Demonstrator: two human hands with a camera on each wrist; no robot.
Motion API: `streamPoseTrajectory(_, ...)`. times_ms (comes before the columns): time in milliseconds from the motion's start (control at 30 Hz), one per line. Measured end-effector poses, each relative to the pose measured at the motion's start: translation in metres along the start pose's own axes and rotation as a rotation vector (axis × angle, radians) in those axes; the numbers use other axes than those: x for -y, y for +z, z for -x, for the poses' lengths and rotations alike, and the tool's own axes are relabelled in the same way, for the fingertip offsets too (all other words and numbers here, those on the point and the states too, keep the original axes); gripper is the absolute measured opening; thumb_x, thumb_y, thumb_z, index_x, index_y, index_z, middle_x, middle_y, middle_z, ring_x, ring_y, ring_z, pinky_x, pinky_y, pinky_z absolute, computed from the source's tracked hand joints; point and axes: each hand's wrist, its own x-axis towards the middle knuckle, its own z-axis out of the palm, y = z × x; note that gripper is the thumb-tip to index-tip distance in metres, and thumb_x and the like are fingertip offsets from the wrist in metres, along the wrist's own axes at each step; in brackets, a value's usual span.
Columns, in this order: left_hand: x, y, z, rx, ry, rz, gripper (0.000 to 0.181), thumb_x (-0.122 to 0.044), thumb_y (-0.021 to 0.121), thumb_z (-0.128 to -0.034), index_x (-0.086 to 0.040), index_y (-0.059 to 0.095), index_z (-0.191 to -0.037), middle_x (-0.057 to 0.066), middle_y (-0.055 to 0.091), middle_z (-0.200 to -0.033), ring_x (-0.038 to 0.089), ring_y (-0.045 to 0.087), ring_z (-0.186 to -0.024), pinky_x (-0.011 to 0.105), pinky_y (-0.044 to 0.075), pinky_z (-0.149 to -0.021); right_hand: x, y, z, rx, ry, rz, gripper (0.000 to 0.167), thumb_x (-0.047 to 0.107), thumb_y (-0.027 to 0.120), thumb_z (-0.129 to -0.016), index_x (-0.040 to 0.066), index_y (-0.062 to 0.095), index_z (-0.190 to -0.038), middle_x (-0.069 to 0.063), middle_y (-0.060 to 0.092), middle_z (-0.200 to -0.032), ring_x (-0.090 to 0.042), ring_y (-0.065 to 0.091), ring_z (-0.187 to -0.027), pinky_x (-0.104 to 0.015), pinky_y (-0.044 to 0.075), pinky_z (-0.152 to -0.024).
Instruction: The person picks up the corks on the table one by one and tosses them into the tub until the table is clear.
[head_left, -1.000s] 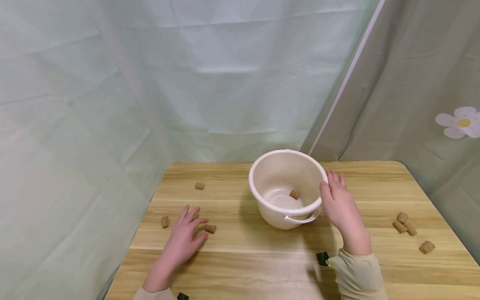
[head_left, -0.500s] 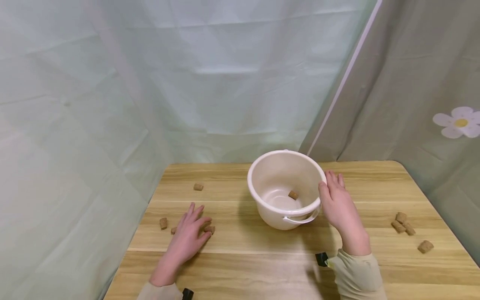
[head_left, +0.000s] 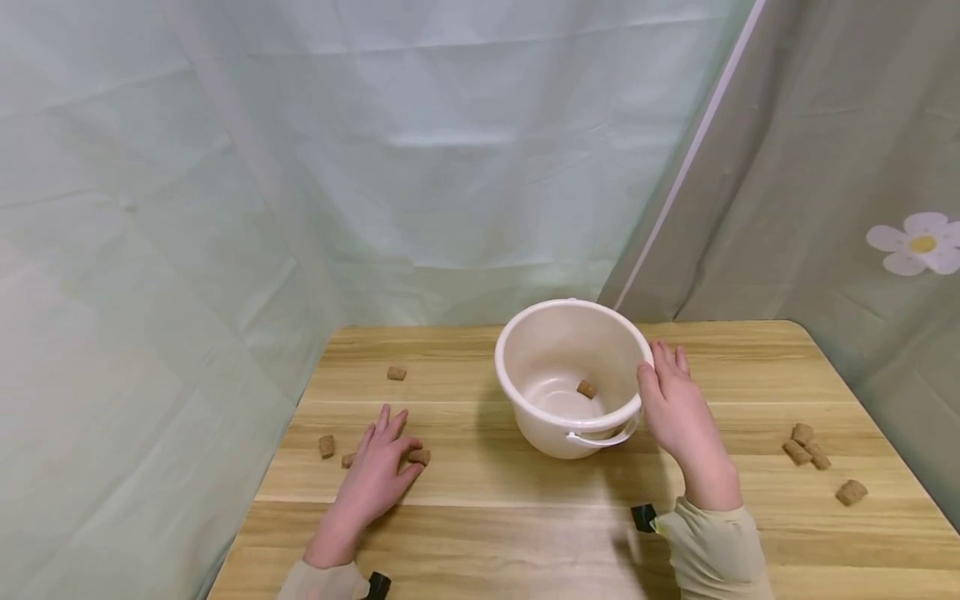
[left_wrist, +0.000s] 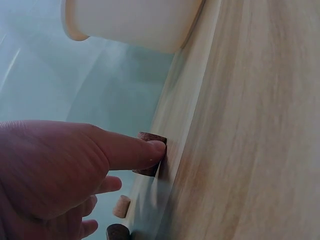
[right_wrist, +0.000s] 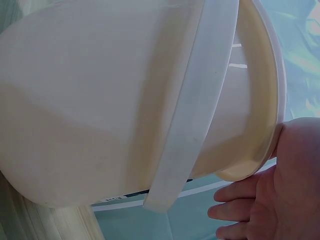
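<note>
My left hand [head_left: 377, 473] is low over the left of the table, with thumb and index finger on either side of a brown cork [head_left: 422, 457], pinching it. The thumb covers part of this cork [left_wrist: 146, 170] in the left wrist view. Another cork [head_left: 347, 460] pokes out from behind that hand. With its thumb over the rim and its fingers along the outside, my right hand [head_left: 681, 412] holds the white bucket [head_left: 536, 429], which stands upright. One cork [head_left: 587, 389] lies inside it. The bucket's handle [right_wrist: 192, 105] hangs down beside the wall in the right wrist view.
Two more corks lie at the left, one farther back [head_left: 397, 373] and one near the left edge [head_left: 327, 447]. At the right are a small cluster of corks [head_left: 802, 450] and a single cork [head_left: 851, 492]. Pale curtains [head_left: 480, 167] border the wooden table [head_left: 517, 542].
My left hand has moved slightly right and closed its thumb and index finger onto the cork, uncovering another cork behind it. The right hand and the bucket stay where they were.
</note>
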Motion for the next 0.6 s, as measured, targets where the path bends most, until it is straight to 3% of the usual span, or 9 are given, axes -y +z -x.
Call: streamPoseTrajectory(600, -0.0011, -0.0021, -0.001, 0.002, -0.018, 0.015, 0.017, -0.013, 0.09, -0.0876, -0.013, 0.074, -0.093, 0.032, 0.05, -0.155, 0.053, 0.024, -0.156, 0.071, 0.026, -0.122, 0.0, 0.0005, -0.0003, -0.005, -0.009, -0.003, 0.07, 0.04, 0.027, -0.117, -0.011, 0.024, -0.164, -0.033, 0.02, -0.17, -0.052, 0.004, -0.16, -0.068, 0.012, -0.127)
